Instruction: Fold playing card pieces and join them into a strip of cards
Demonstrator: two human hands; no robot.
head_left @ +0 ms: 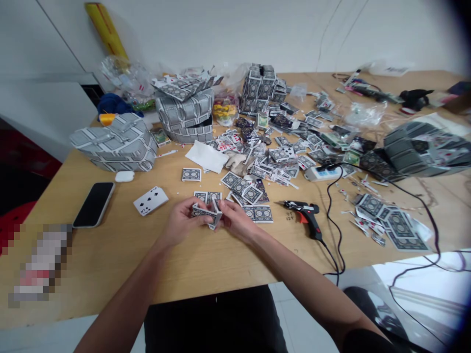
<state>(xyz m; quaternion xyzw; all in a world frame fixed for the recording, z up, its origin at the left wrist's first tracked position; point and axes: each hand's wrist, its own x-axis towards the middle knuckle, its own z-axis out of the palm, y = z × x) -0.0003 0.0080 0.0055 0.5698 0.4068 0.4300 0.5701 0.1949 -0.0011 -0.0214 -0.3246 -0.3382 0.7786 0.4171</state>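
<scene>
Between my two hands is a small folded piece made of playing cards point(203, 212), grey-patterned and bent at an angle. My left hand point(183, 218) pinches its left side, thumb in front. At its right end, my right hand point(233, 218) grips it with closed fingers. More patterned cards point(208, 197) lie flat just behind the piece, and a row of joined cards point(262, 214) sits beside my right hand. Left of my hands rests a card stack point(150, 200) with a spade card face up. A hot glue gun point(304, 214) lies to the right.
A phone point(94, 204) and a white earbud case point(124, 176) lie at the left. Card-built shapes point(123, 142) stand along the back. Loose cards and scraps point(279, 152) cover the middle. A power strip point(323, 172) trails black cables at the right, near a card bowl point(408, 147).
</scene>
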